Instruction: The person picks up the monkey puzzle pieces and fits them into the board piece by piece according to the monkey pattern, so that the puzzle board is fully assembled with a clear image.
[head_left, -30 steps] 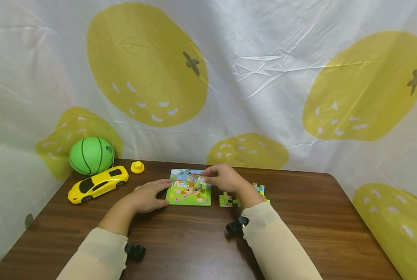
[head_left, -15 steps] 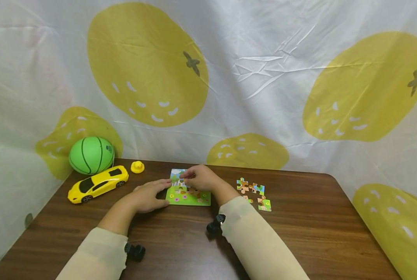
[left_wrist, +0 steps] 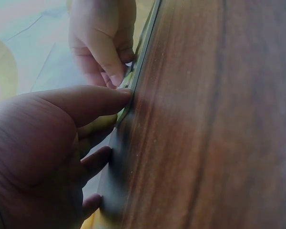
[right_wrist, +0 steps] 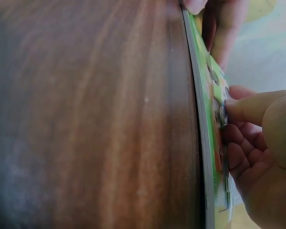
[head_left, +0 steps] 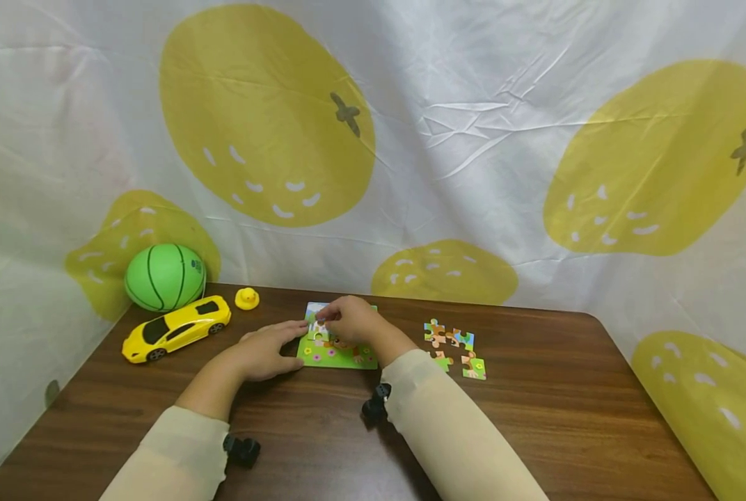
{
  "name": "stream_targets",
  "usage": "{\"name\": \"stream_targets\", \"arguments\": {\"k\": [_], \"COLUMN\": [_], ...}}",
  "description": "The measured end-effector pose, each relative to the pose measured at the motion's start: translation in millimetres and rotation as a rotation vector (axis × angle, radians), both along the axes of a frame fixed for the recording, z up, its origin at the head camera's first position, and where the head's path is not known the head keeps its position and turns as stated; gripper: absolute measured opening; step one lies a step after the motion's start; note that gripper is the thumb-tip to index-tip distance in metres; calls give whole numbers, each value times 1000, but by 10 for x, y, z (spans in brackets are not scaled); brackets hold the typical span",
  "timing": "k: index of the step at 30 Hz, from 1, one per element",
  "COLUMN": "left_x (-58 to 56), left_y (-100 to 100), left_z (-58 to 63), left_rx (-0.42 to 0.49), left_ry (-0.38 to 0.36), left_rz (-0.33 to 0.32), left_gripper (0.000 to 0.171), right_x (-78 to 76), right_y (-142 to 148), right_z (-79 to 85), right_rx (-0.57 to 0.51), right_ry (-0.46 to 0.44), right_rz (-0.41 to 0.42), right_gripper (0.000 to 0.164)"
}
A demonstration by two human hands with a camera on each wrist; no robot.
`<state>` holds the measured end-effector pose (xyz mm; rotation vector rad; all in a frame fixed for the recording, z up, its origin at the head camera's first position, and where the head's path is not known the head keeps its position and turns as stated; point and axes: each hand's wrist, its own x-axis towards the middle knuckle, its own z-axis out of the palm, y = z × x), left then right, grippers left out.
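Note:
A flat puzzle board (head_left: 332,358) with a printed monkey and flowers lies at the table's back. My left hand (head_left: 260,355) rests at its left edge, fingers extended, thumb tip by the front corner. Over the board's left half, my right hand (head_left: 351,323) pinches a jigsaw piece (head_left: 316,334) between thumb and fingertips. The right wrist view has this hand (right_wrist: 267,148) close against the board's face, with the board's grey edge (right_wrist: 207,167) beside it. In the left wrist view, the left thumb (left_wrist: 109,98) touches the board's rim. The right hand covers the board's upper right part.
Several loose jigsaw pieces (head_left: 474,366) lie on the wooden table (head_left: 536,417) right of the board, partly behind the right forearm. At the left stand a yellow toy car (head_left: 179,329), a green ball (head_left: 165,277) and a small yellow duck (head_left: 247,298). A patterned curtain (head_left: 461,174) hangs behind.
My right hand has carried the jigsaw piece leftward, from the board's right side to its left half, uncovering loose pieces on the right. The left hand has stayed at the board's edge.

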<state>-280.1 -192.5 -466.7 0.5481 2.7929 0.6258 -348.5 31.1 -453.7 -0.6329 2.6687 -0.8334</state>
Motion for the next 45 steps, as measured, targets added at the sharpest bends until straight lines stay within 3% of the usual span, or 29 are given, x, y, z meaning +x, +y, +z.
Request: {"name": "stream_targets", "arguments": {"k": [19,39,45], "left_x": [13,4,10], "left_y": [-7,3,15], "left_z": [-8,9,9], "left_rx": [2,-6,-10], "left_ry": [10,3,6], "left_rz": [-10,-12,-15], "left_gripper": [71,71,71], "right_x": [-34,-12,5], "right_y": [27,-8,82], "right_z": [-37,4,54], "right_rx": [-15,100,51], "right_ry": [-17,0,14], "right_rz": [60,117,151], "right_gripper": [32,34,36]}}
